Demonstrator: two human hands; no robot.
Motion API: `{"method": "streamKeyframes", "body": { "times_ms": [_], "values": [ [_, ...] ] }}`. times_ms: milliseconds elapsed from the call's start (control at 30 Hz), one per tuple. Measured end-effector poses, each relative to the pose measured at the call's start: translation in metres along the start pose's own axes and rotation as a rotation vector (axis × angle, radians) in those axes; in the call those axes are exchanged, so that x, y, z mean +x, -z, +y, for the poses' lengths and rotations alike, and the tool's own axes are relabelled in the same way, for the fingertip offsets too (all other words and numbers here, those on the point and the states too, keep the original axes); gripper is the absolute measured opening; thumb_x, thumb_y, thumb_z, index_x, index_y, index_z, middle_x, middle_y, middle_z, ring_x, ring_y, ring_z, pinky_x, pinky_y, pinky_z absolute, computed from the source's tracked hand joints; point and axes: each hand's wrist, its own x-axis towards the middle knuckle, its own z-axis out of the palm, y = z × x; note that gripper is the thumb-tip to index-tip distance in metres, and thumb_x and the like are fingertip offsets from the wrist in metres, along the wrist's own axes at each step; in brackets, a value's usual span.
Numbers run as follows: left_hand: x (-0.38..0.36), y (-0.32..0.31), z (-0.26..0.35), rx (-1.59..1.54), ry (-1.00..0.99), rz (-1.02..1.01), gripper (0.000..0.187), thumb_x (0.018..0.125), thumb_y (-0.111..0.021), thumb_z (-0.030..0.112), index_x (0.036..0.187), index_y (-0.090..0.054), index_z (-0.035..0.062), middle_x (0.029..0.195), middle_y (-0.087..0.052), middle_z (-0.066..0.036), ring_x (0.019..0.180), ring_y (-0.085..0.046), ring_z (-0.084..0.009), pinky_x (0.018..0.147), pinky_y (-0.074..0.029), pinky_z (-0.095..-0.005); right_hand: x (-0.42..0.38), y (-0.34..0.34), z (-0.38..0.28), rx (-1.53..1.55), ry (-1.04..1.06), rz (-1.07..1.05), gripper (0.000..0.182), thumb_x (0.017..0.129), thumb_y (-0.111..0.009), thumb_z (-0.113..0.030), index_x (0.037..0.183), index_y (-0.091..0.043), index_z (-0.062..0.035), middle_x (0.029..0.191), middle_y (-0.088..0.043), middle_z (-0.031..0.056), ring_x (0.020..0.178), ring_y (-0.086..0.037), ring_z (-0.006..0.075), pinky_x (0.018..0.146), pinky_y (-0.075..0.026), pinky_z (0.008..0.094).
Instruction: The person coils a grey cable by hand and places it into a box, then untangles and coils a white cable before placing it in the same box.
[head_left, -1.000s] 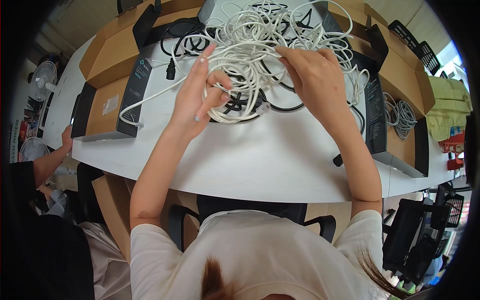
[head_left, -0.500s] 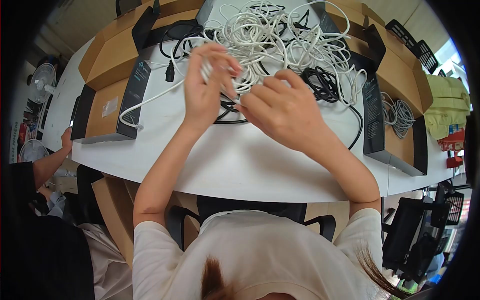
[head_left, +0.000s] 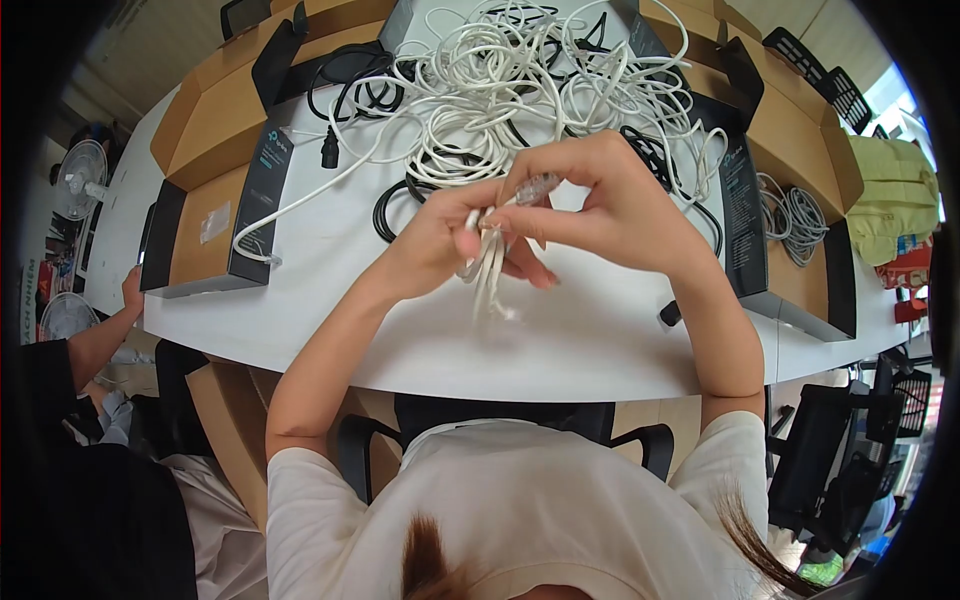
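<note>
A large tangle of white cables [head_left: 500, 70] lies on the white table, with black cables in and around it. In front of it, my left hand [head_left: 440, 238] is closed around a small bundle of white cable [head_left: 488, 270], whose lower end hangs down and is blurred. My right hand [head_left: 610, 205] meets the left one at the bundle and pinches white cable near a clear plug [head_left: 535, 188]. A black coiled cable [head_left: 648, 158] lies behind my right hand.
Open cardboard boxes stand on the left [head_left: 200, 230] and right [head_left: 740, 200]; the right one holds a grey cable coil [head_left: 803, 225]. A black plug [head_left: 670, 314] lies near my right forearm. Another person's hand [head_left: 133, 288] is at the table's left edge.
Both hands have moved down, closer to me, and a bundle of white cable now shows between them. The black plug by my right forearm has come into view.
</note>
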Motion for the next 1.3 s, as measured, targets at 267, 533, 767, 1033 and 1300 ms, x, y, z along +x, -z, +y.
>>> {"method": "streamKeyframes", "body": {
  "times_ms": [267, 533, 767, 1033, 1300],
  "values": [
    [0.009, 0.003, 0.011, 0.124, -0.207, 0.307, 0.029, 0.100, -0.034, 0.028, 0.081, -0.038, 0.0059, 0.054, -0.051, -0.009, 0.060, -0.064, -0.0220, 0.052, -0.051, -0.0285, 0.004, -0.007, -0.004, -0.184, 0.017, 0.484, 0.021, 0.078, -0.073, -0.019, 0.071, -0.061, -0.0029, 0.056, -0.057, 0.0018, 0.047, -0.048, 0.0058, 0.045, -0.037, 0.0190],
    [0.015, 0.011, 0.031, -0.095, -0.314, 0.543, 0.042, 0.100, -0.020, 0.045, 0.081, -0.034, 0.0105, 0.056, -0.039, -0.002, 0.048, -0.045, -0.0139, 0.045, -0.039, -0.0242, 0.001, -0.044, 0.002, -0.644, 0.422, 0.300, 0.019, 0.072, -0.070, -0.020, 0.082, -0.060, -0.0078, 0.070, -0.054, 0.0009, 0.072, -0.055, 0.0171, 0.071, -0.044, 0.0293],
    [-0.004, 0.041, 0.046, -0.573, -0.326, 0.422, 0.041, 0.099, -0.026, 0.044, 0.123, -0.041, 0.0137, 0.113, -0.057, -0.010, 0.056, -0.039, -0.0006, 0.049, -0.035, -0.0154, -0.002, -0.046, -0.007, -0.876, 0.566, 0.187, 0.021, 0.071, -0.065, -0.013, 0.091, -0.062, -0.0041, 0.081, -0.056, 0.0023, 0.078, -0.056, 0.0162, 0.070, -0.044, 0.0291],
    [-0.034, 0.092, 0.078, -1.157, -0.456, 0.244, 0.032, 0.101, -0.033, 0.030, 0.116, -0.043, 0.0034, 0.097, -0.050, -0.005, 0.054, -0.044, -0.0063, 0.052, -0.035, -0.0222, -0.004, -0.025, -0.006, -0.917, 0.511, -0.006, 0.011, 0.067, -0.061, -0.011, 0.076, -0.063, -0.0060, 0.076, -0.053, -0.0010, 0.078, -0.052, 0.0146, 0.067, -0.041, 0.0275],
    [-0.039, 0.077, 0.090, -1.007, -0.440, 0.009, 0.035, 0.102, -0.026, 0.027, 0.127, -0.039, 0.0061, 0.065, -0.044, -0.001, 0.035, -0.036, -0.0073, 0.039, -0.030, -0.0228, 0.007, 0.022, 0.021, -0.093, -0.008, -0.091, 0.012, 0.084, -0.064, -0.015, 0.093, -0.069, -0.0085, 0.086, -0.068, 0.0013, 0.072, -0.062, 0.0101, 0.058, -0.045, 0.0254]
  ]
}}
